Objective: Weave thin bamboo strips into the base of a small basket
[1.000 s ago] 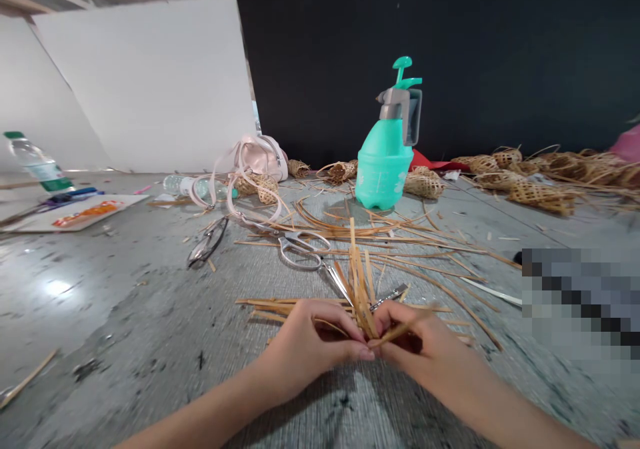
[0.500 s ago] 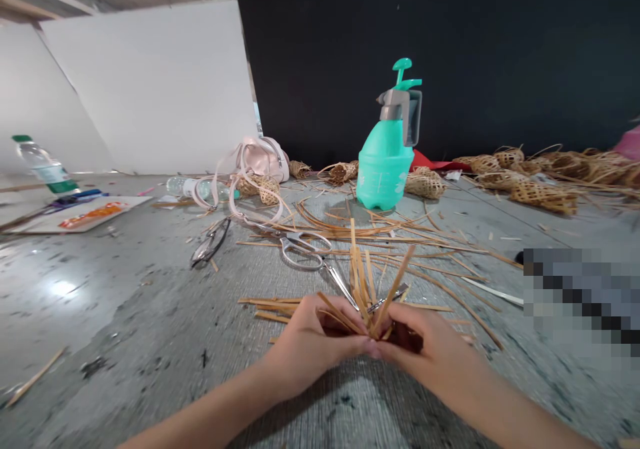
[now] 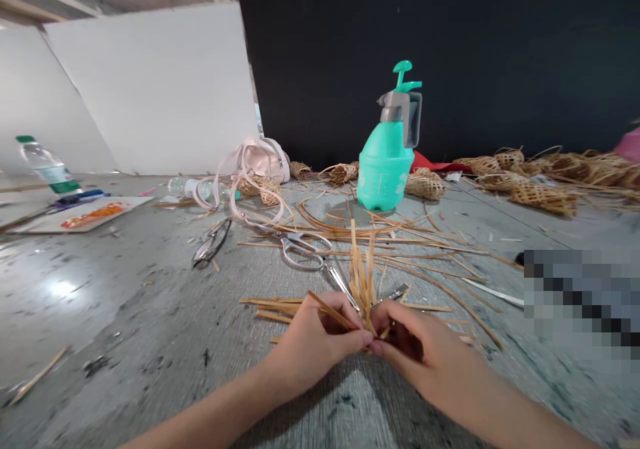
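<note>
Low over the grey table, my left hand (image 3: 320, 336) pinches thin bamboo strips (image 3: 364, 282) where they cross. My right hand (image 3: 417, 339) closes on the same crossing from the other side, its thumb tip almost against my left thumb. Several strips stand up in a fan between the hands, and others stick out flat to the left and right. One strip slants up over my left fingers. Steel scissors (image 3: 306, 250) lie just beyond, blades pointing toward the hands. Past my right fingers shows the end of a metal tool (image 3: 399, 292), mostly hidden.
Long loose strips (image 3: 425, 241) lie behind the hands. A turquoise spray bottle (image 3: 383, 169) stands farther back, near woven bamboo pieces (image 3: 543, 196). To the left are eyeglasses (image 3: 212, 244), a pink bag (image 3: 263, 159), a lying bottle (image 3: 187, 188) and an upright-leaning bottle (image 3: 50, 166).
A strip that leaned right over my right fingers now stands nearly upright with the others. My right fingers have shifted slightly left, and the strip over my left hand lies lower.
</note>
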A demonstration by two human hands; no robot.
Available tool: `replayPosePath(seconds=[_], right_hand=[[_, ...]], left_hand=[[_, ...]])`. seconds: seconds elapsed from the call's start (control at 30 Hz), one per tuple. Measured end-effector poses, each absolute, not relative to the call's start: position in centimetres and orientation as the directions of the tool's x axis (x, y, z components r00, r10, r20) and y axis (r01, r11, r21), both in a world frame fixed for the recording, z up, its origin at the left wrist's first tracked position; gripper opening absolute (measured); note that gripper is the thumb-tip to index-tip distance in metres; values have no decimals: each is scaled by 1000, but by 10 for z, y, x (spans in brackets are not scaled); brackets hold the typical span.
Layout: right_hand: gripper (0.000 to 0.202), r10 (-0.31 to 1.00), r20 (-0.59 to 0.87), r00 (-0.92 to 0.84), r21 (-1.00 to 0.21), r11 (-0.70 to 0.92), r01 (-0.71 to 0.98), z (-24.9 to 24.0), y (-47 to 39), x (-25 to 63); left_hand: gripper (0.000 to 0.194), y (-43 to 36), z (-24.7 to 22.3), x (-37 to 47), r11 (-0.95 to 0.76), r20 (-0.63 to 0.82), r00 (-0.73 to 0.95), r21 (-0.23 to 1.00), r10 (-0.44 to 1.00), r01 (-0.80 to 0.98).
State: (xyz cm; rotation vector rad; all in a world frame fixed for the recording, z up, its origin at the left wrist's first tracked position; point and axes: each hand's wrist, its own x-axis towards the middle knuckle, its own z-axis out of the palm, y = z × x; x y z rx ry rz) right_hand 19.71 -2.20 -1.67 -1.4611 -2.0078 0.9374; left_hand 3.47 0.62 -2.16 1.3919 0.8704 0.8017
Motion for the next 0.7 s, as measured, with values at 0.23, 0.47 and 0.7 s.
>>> replayPosePath(seconds=[0.23, 0.47, 0.7], right_hand=[[6, 951, 1, -309, -754, 204, 624, -18, -21, 197], [6, 950, 3, -312, -745, 210, 633, -20, -21, 198], [6, 938, -25, -345, -760, 206, 616, -14, -18, 200]], left_hand=[[8, 4, -19, 34, 36, -59, 478, 998, 876, 57], [8, 6, -20, 35, 34, -54, 482, 998, 875, 49], [8, 6, -19, 35, 47, -58, 495, 998, 867, 35]])
